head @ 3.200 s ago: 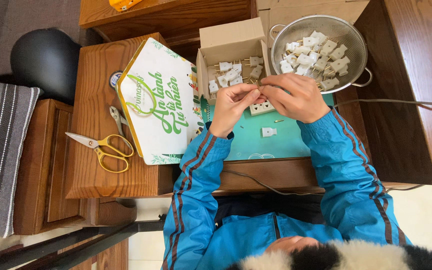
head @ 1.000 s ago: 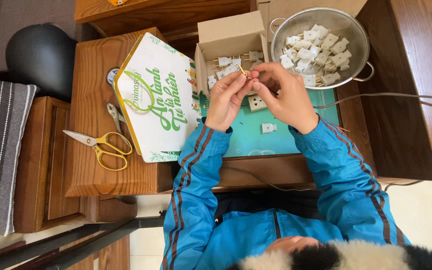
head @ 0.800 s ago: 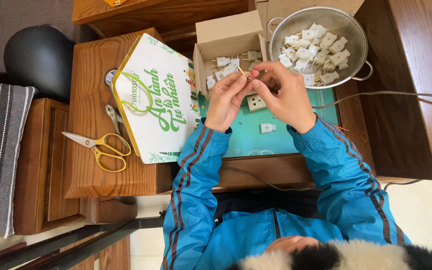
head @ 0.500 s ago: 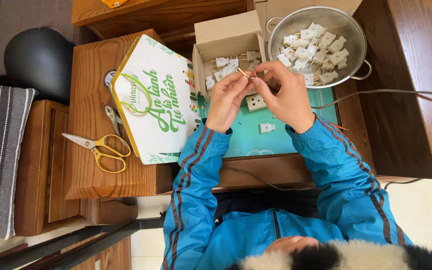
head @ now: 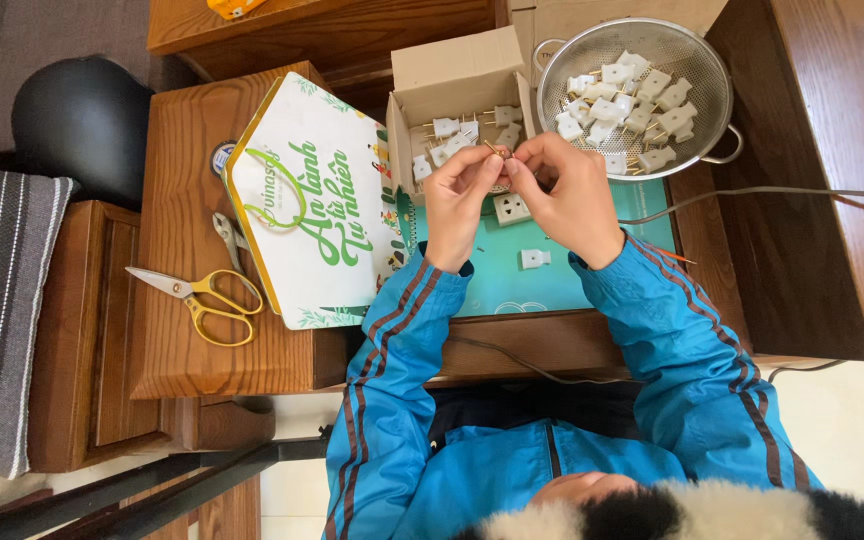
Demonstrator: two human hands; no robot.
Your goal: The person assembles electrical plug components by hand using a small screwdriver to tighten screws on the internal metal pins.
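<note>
White plug parts heaped in colander [head: 697, 45], fewer in box [head: 452, 75], two loose on teal mat [head: 592, 270]; left hand [head: 457, 195] and right hand [head: 567, 190] pinched narrow on small brass-pronged piece [head: 499, 152] above box edge, apparently mid-batch.

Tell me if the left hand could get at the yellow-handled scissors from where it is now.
Probably yes: the yellow-handled scissors lie uncovered on the wooden side table, though the left hand is pinching a small part.

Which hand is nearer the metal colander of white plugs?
Right. The right hand sits just below the metal colander's rim, while the left hand is farther off, in front of the cardboard box.
</note>
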